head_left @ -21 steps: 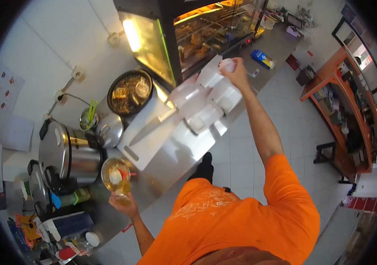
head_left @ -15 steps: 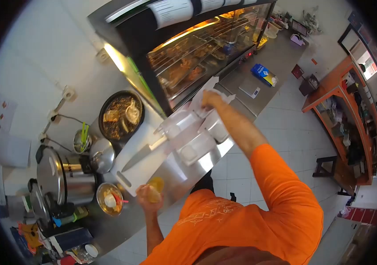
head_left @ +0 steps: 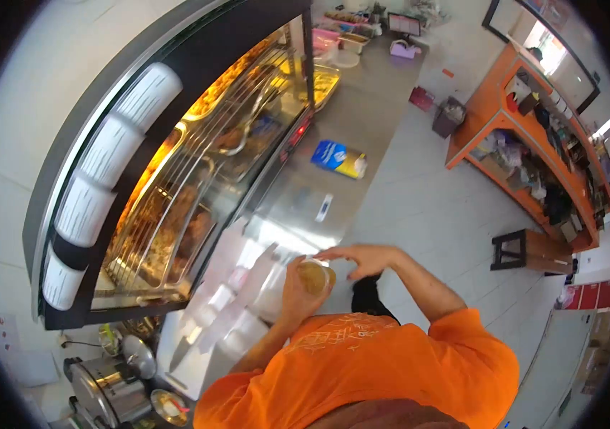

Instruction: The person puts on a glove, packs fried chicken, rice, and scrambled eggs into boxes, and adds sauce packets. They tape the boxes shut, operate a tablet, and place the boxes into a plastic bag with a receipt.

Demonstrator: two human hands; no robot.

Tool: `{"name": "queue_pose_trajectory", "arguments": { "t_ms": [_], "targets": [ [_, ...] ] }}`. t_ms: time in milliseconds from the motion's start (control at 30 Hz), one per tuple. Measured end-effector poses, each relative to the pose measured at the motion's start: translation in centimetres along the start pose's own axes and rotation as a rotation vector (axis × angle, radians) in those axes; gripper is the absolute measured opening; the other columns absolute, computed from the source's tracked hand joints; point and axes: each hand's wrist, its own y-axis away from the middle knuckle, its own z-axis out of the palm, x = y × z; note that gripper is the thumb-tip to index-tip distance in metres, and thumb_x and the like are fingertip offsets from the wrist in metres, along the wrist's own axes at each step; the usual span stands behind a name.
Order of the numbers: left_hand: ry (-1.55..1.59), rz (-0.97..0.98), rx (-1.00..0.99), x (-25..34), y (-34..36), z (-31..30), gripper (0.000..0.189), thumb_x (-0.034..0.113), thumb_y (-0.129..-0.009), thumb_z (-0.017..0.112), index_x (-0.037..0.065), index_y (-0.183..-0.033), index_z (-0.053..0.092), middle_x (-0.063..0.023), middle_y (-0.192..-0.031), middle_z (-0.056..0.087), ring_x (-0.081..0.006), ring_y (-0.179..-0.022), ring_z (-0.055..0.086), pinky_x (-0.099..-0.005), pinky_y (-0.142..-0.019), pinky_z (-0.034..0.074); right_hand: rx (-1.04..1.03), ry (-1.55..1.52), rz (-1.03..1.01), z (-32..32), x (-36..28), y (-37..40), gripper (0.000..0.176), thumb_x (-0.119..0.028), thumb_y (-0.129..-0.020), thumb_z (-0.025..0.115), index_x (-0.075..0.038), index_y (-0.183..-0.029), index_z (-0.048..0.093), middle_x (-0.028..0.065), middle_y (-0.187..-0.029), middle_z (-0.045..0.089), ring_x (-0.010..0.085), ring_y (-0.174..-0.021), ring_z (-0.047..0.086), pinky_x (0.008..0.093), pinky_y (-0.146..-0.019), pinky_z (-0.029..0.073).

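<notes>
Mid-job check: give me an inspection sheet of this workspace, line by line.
Surface: steel counter, running along the display case.
Job's things: cup of yellowish sauce, held up at the counter's near edge.
Clutter: clear containers, knife, blue packet, pot.
Hands: left hand gripping the cup; right hand open, flat beside its rim.
Cables: thin lead on the wall by the pot.
Surroundings: display case lit, holding fried food; orange shelves; stool.
</notes>
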Motion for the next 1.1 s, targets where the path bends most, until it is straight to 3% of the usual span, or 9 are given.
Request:
{"name": "queue_pose_trajectory", "arguments": {
  "t_ms": [233, 333, 433, 500, 600, 633, 733, 933, 1100],
  "targets": [
    [0.142, 0.07, -0.314, 6.9, -17.6, 19.1, 0.099, 0.032, -0.063, 0.089, 0.002, -0.143, 0.038, -0.0235, -0.132, 0.049, -0.0349, -0.125, 0.049, -0.0424, -0.101, 0.045, 0.875, 0.303, 0.065, -9.7, 8.2, 12.6, 0.067, -0.012, -0.067, 0.085, -0.008, -0.126, 0.053, 0.0136, -0.125, 0.057, 0.0354, -0.119, 0.055, 0.0407, -0.098, 0.047],
    [0.207, 0.252, -0.278, 7.2, -23.9, 23.5, 0.106, 0.037, -0.062, 0.091, 0.001, -0.145, 0.035, -0.0249, -0.135, 0.048, -0.0351, -0.129, 0.047, -0.0432, -0.104, 0.042, 0.955, 0.313, 0.085, -16.8, 10.7, 15.0, 0.064, -0.008, -0.068, 0.085, -0.007, -0.124, 0.052, 0.0121, -0.123, 0.059, 0.0316, -0.113, 0.06, 0.0388, -0.096, 0.049],
    [0.202, -0.052, 0.005, 1.5, -31.0, 25.8, 0.11, 0.042, -0.063, 0.091, 0.007, -0.149, 0.032, -0.0263, -0.144, 0.04, -0.0401, -0.134, 0.04, -0.0468, -0.11, 0.036, 1.091, 0.001, 0.019, -23.8, 14.1, 15.6, 0.063, -0.015, -0.072, 0.086, -0.007, -0.125, 0.05, 0.0116, -0.118, 0.063, 0.0251, -0.11, 0.063, 0.0367, -0.092, 0.051],
    [-0.428, -0.205, 0.186, -2.6, -34.3, 25.7, 0.105, 0.056, -0.067, 0.084, 0.013, -0.149, 0.035, -0.0286, -0.152, 0.028, -0.0459, -0.14, 0.03, -0.0545, -0.114, 0.026, 1.125, -0.018, 0.001, -29.0, 16.8, 15.5, 0.063, -0.016, -0.074, 0.086, -0.007, -0.124, 0.049, 0.0115, -0.118, 0.062, 0.0219, -0.11, 0.062, 0.0361, -0.092, 0.05],
    [-0.668, -0.408, 0.053, -11.9, -37.2, 28.6, 0.105, 0.073, -0.069, 0.07, 0.028, -0.154, 0.03, -0.0329, -0.158, 0.007, -0.0609, -0.141, 0.004, -0.0712, -0.111, 0.012, 1.188, 0.002, -0.029, -37.5, 20.9, 14.7, 0.064, -0.016, -0.073, 0.086, -0.007, -0.123, 0.047, 0.0113, -0.116, 0.063, 0.0207, -0.108, 0.062, 0.0356, -0.092, 0.05],
    [-0.554, -0.535, 0.056, -6.7, -38.4, 28.9, 0.099, 0.071, -0.07, 0.07, 0.03, -0.152, 0.034, -0.0336, -0.158, 0.003, -0.0613, -0.141, 0.003, -0.0722, -0.111, 0.011, 1.214, 0.014, -0.031, -40.2, 21.9, 14.4, 0.064, -0.015, -0.073, 0.086, -0.007, -0.123, 0.047, 0.0113, -0.115, 0.063, 0.0209, -0.107, 0.062, 0.0355, -0.091, 0.05],
    [-0.649, -0.366, -0.041, -7.2, -42.5, 32.1, 0.093, 0.069, -0.07, 0.072, 0.033, -0.149, 0.04, -0.0316, -0.159, 0.004, -0.061, -0.142, 0.005, -0.072, -0.11, 0.013, 1.267, -0.078, 0.093, -49.1, 23.7, 13.2, 0.064, -0.016, -0.071, 0.087, -0.006, -0.121, 0.047, 0.012, -0.113, 0.062, 0.0226, -0.105, 0.062, 0.036, -0.089, 0.05],
    [-0.754, -0.087, 0.048, -7.8, -56.1, 39.5, 0.091, 0.063, -0.065, 0.079, 0.035, -0.145, 0.045, -0.026, -0.159, 0.013, -0.0598, -0.14, 0.014, -0.0716, -0.11, 0.017, 1.395, 0.394, 0.12, -68.6, 26.1, 10.1, 0.065, -0.023, -0.069, 0.086, -0.006, -0.119, 0.048, 0.0163, -0.112, 0.06, 0.0327, -0.105, 0.059, 0.0425, -0.089, 0.047],
    [-0.734, -0.336, 0.126, -6.1, -66.0, 42.7, 0.092, 0.061, -0.06, 0.083, 0.034, -0.142, 0.049, -0.0249, -0.16, 0.014, -0.056, -0.143, 0.012, -0.0755, -0.108, 0.012, 1.384, 0.363, 0.089, -84.9, 31.2, 4.7, 0.065, -0.022, -0.069, 0.085, -0.006, -0.121, 0.048, 0.0177, -0.116, 0.058, 0.0364, -0.109, 0.057, 0.0449, -0.091, 0.046]
  ]
}}
